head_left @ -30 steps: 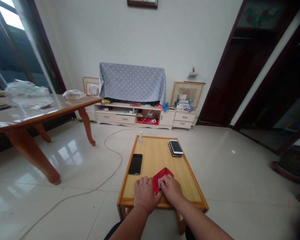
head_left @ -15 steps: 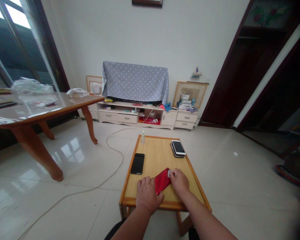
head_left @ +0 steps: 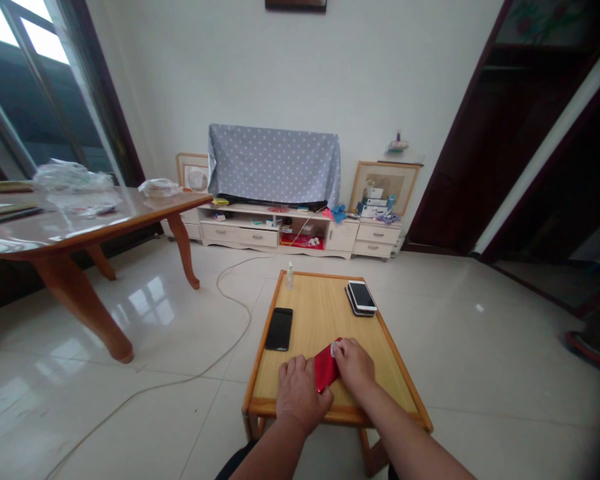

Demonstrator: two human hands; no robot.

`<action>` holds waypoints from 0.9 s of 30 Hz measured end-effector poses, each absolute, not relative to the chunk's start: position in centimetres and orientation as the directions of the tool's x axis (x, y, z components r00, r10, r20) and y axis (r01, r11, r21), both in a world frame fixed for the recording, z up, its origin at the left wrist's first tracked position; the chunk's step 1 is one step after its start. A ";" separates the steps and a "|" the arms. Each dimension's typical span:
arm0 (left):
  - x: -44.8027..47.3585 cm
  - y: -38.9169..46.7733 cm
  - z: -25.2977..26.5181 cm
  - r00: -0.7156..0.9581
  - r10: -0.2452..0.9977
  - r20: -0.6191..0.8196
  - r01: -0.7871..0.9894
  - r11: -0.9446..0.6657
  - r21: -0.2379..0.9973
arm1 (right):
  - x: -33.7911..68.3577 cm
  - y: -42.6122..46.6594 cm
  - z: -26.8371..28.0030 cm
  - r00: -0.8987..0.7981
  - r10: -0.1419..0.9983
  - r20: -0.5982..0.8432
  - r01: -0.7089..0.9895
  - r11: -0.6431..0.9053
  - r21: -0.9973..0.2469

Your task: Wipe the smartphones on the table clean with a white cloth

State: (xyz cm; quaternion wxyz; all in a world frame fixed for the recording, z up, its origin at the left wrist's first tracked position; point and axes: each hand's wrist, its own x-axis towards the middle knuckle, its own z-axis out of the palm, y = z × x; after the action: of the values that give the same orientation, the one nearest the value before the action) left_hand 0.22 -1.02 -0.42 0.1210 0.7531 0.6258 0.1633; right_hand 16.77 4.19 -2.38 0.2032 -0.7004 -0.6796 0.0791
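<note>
A red phone (head_left: 325, 369) lies slanted over the near part of the small wooden table (head_left: 317, 303). My left hand (head_left: 301, 393) grips its left end, fingers across the top and thumb along the near edge. At the other end my right hand (head_left: 356, 367) pinches a small whitish piece (head_left: 335, 348), perhaps tissue or cloth, against the phone's surface. That hand hides the phone's right end. Left of my hands rests a black phone (head_left: 279, 329), face up. Toward the far right corner is a white-framed phone (head_left: 363, 295), stacked on a darker one.
A small clear spray bottle (head_left: 290, 277) stands at the table's far left corner. A cable (head_left: 195, 375) runs over the tiled floor at left. A larger table (head_left: 145, 212) with plastic bags is further left. A low white cabinet (head_left: 240, 235) lines the wall.
My right hand has slid left along the red phone with the whitish piece, covering more of its right end. My left hand keeps its hold. The view has shifted slightly.
</note>
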 end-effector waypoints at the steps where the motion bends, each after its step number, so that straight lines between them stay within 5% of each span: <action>1: 0.2 -1.0 -0.4 0.165 0.982 0.096 0.901 -0.189 0.391 | 16.2 4.0 -2.6 0.029 0.987 0.161 0.919 0.037 -0.392; 5: 0.3 -1.0 -0.4 0.160 0.982 0.103 0.898 -0.188 0.397 | 15.0 3.9 -3.0 -0.042 0.989 0.143 0.914 0.096 -0.393; 11: 0.3 -0.7 -0.9 0.160 0.981 0.108 0.904 -0.189 0.382 | 17.5 6.7 -2.7 0.139 0.978 0.157 0.926 -0.072 -0.371; 21: 0.5 -0.7 -0.9 0.152 0.982 0.112 0.911 -0.183 0.368 | 18.0 5.0 -3.0 0.167 0.969 0.180 0.925 -0.091 -0.368; 27: 0.5 -0.7 -0.7 0.162 0.982 0.098 0.912 -0.187 0.364 | 16.6 2.2 -3.6 -0.087 0.975 0.204 0.899 0.165 -0.406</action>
State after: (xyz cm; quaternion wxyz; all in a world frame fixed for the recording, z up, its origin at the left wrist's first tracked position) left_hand 0.53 -0.68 -0.70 0.1104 0.7542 0.6279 0.1572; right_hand 16.57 2.15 -3.60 0.2165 -0.6401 -0.7319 0.0881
